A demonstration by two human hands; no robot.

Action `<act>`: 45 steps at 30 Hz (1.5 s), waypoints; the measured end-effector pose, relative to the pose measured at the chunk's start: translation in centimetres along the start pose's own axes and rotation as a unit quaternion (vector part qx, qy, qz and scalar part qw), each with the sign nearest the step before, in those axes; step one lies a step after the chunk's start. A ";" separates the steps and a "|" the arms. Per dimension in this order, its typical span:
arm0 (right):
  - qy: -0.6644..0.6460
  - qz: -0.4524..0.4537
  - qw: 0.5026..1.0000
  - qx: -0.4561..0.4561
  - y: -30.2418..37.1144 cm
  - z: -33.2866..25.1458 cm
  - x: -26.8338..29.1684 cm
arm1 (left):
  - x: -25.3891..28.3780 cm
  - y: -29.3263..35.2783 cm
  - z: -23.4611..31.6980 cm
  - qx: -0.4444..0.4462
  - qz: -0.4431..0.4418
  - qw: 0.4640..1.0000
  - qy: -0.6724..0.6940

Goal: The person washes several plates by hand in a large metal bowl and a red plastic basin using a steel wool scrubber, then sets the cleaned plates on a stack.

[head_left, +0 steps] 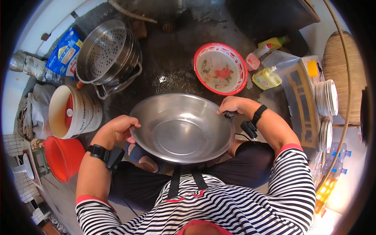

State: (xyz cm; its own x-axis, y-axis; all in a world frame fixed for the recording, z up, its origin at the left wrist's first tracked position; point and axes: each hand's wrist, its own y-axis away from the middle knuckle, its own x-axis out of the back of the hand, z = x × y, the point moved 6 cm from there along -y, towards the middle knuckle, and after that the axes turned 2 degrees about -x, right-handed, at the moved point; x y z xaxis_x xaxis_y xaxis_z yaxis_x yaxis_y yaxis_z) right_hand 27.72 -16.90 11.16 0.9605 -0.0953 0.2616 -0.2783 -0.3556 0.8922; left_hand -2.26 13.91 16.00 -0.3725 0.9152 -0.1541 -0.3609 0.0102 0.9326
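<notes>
A wide, shallow stainless-steel basin (178,137) is held over my lap, slightly tilted, with nothing inside it. My left hand (124,127) is closed on its left rim, thumb toward the inside. At the upper right rim my right hand (234,105) is closed on a dark, wiry scouring pad (230,114), which touches the metal. Beyond the basin, on the wet floor, stands a red-rimmed enamel washbowl (199,74). Cloudy water fills it, over a red flower pattern.
At the far left are a stacked steel steamer pot (133,58) and a blue bag (65,53). Nearer stand a white bucket (88,111) and a red bucket (64,158). On the right are a yellow soap bottle (266,78), a pink-topped bottle (254,58) and stacked plates (326,98).
</notes>
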 end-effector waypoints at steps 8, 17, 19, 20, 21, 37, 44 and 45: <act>0.232 0.317 0.905 0.161 5.8 -16.6 16.3 | -0.9 3.9 11.5 -0.260 0.060 0.962 0.058; 0.254 0.182 0.943 0.113 3.6 -8.7 6.8 | 0.4 0.7 3.8 -0.144 0.017 0.989 0.014; 0.165 0.220 0.949 0.152 4.5 -7.9 6.1 | 1.0 1.4 3.8 -0.203 0.067 0.977 -0.017; 0.148 0.223 0.948 0.173 5.6 -8.3 6.0 | 0.9 1.9 3.7 -0.204 0.070 0.976 -0.010; 0.132 0.226 0.946 0.193 6.5 -8.6 5.9 | 0.7 2.5 3.6 -0.201 0.069 0.977 -0.013; 0.101 0.458 0.814 0.343 14.4 -8.1 6.6 | -0.4 5.7 2.5 -0.316 0.106 0.943 0.015; -0.010 0.559 0.688 0.464 19.9 -12.0 6.2 | -0.7 6.9 3.2 -0.377 0.180 0.906 0.064; -0.009 0.553 0.689 0.468 20.3 -12.8 5.9 | -0.7 7.4 3.3 -0.385 0.197 0.899 0.062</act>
State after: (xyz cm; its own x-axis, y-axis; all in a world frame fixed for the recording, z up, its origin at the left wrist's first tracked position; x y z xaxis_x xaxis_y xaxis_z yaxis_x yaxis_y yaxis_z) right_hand 27.65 -12.82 35.50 0.1667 -0.7986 0.5783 -0.7212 -0.4987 -0.4808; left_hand -1.83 14.73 24.12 -0.6767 0.7340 0.0579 -0.6476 -0.6307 0.4275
